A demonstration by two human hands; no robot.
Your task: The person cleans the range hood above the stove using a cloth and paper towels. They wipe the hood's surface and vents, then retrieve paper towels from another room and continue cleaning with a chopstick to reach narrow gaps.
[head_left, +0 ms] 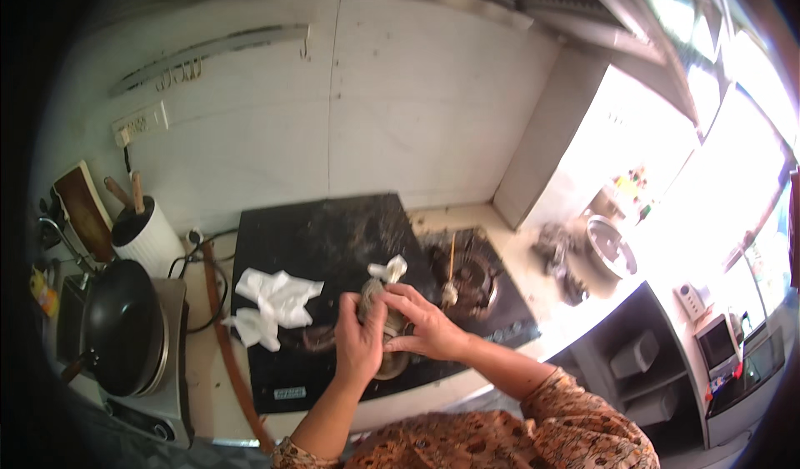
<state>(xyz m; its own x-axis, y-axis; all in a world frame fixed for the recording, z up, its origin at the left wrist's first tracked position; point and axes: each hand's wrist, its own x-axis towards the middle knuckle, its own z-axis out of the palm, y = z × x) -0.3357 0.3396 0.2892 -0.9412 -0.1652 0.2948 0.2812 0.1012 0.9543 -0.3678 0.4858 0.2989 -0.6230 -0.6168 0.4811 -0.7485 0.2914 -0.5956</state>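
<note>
Both of my hands meet over the front of the black gas stove top [333, 227]. My left hand [360, 348] is closed round a grey, crumpled wad [370, 292], its thumb pressed against it. My right hand [433, 329] has its fingertips on the same wad from the right, fingers bent. Whether the wad is cloth or wire wool cannot be made out. Beneath the hands a round metal burner part [393, 364] shows, partly hidden. White crumpled tissues [279, 296] lie left of my hands, and a smaller tissue [389, 269] lies just beyond them.
At right, a thin wooden stick [452, 256] with a pale lump lies by the dirty burner [475, 277]. A black wok [123, 327] stands at left, near a white knife holder [154, 240] and black cable. A metal bowl [611, 246] sits at far right.
</note>
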